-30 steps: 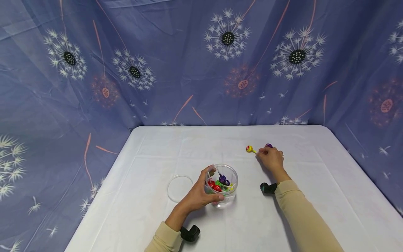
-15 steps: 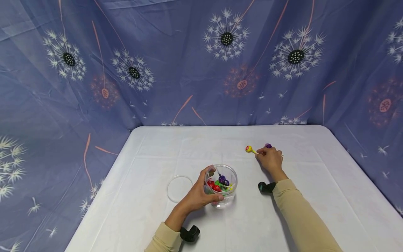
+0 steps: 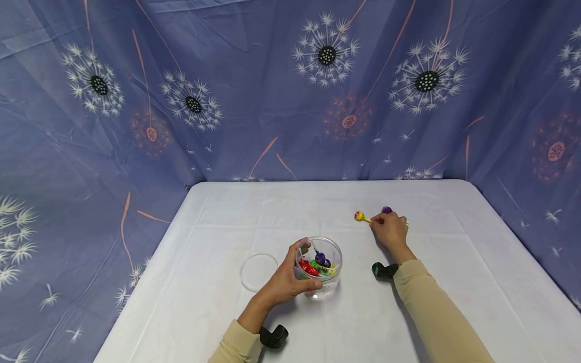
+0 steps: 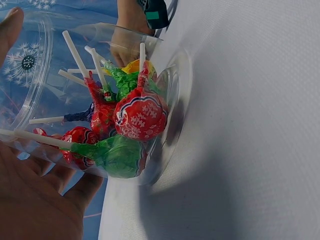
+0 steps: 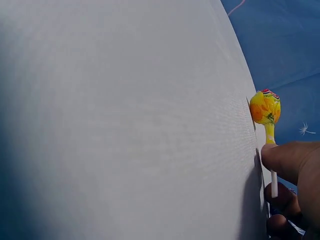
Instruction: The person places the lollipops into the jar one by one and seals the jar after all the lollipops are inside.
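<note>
My right hand (image 3: 391, 229) pinches the yellow pop (image 5: 265, 107) by its stick (image 5: 274, 184), best held lightly and clear of the purple pop (image 3: 387, 209), I reckon, while my left hand (image 3: 283, 282) curls round the jar (image 3: 326, 290) on the white tabletop (image 3: 272, 212), dandelion curtain (image 3: 254, 65) behind.

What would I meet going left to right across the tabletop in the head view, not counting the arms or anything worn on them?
Clear circular piece, perhaps a lid → clear jar → yellow lollipop → purple lollipop.
</note>
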Demonstrator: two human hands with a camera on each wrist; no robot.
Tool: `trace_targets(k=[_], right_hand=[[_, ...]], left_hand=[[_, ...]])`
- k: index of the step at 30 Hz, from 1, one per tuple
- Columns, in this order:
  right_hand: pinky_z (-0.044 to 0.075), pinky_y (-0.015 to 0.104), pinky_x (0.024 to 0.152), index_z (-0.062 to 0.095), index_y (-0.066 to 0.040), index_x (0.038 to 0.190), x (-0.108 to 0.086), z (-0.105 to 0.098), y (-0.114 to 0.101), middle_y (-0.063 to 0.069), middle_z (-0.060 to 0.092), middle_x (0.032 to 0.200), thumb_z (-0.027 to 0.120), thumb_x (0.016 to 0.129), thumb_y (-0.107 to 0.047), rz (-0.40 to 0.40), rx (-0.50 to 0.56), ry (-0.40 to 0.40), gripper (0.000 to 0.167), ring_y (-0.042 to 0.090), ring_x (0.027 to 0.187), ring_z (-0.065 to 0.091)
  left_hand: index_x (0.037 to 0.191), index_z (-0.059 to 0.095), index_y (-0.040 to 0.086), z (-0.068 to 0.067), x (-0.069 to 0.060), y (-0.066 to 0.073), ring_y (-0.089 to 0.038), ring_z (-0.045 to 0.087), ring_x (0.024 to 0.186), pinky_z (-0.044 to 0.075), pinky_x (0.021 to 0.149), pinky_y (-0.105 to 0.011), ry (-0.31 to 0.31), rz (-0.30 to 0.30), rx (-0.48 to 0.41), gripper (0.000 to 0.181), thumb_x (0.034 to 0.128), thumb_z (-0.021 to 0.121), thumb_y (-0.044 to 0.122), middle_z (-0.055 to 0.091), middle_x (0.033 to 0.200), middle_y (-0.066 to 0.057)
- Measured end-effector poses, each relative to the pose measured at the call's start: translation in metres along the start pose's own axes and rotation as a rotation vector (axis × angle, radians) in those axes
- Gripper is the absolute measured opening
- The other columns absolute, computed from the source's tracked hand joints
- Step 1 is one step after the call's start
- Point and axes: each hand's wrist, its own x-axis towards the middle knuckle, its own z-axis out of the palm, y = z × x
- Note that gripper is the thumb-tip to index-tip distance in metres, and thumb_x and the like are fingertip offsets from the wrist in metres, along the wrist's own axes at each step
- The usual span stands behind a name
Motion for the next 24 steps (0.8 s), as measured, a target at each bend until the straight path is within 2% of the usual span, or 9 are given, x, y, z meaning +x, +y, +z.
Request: trace_targets(k=[11, 15, 19, 24], right_hand=[[0.03, 0.051, 0.084, 0.071, -0.002, 0.098, -0.007, -0.006, -0.004, 0.023, 0.064, 0.106, 0.058, 0.088, -0.018, -0.028, 0.087, 0.031, 0.023, 0.04, 0.097, 0.044], [0.03, 0.047, 0.08, 0.071, -0.001, 0.099, -0.012, -0.012, -0.01, 0.024, 0.062, 0.107, 0.06, 0.089, -0.021, -0.04, 0.139, 0.036, 0.025, 0.037, 0.095, 0.042], [0.031, 0.038, 0.073, 0.071, -0.002, 0.099, -0.017, -0.018, -0.017, 0.023, 0.061, 0.103, 0.062, 0.089, -0.023, -0.081, 0.187, 0.061, 0.025, 0.032, 0.091, 0.043], [0.031, 0.032, 0.072, 0.072, -0.003, 0.098, -0.025, -0.028, -0.031, 0.019, 0.063, 0.098, 0.065, 0.088, -0.021, -0.156, 0.258, 0.102, 0.022, 0.027, 0.085, 0.044]], left_hand=[[0.145, 0.016, 0.04, 0.0, -0.001, 0.001, -0.027, 0.035, 0.138, 0.028, 0.111, -0.049, -0.002, -0.003, 0.0, 0.095, 0.0743, 0.079, 0.038, 0.032, 0.15, 0.002], [0.145, 0.016, 0.04, 0.0, -0.001, 0.001, -0.027, 0.035, 0.138, 0.028, 0.111, -0.049, 0.0, -0.005, 0.006, 0.095, 0.0742, 0.079, 0.038, 0.032, 0.15, 0.003], [0.145, 0.016, 0.039, -0.001, -0.001, 0.001, -0.026, 0.034, 0.139, 0.027, 0.111, -0.049, 0.001, -0.002, 0.006, 0.095, 0.0742, 0.079, 0.038, 0.032, 0.15, 0.004], [0.145, 0.017, 0.038, 0.0, -0.001, 0.001, -0.026, 0.033, 0.139, 0.026, 0.111, -0.05, 0.003, 0.006, 0.008, 0.095, 0.0743, 0.079, 0.037, 0.032, 0.151, -0.001]])
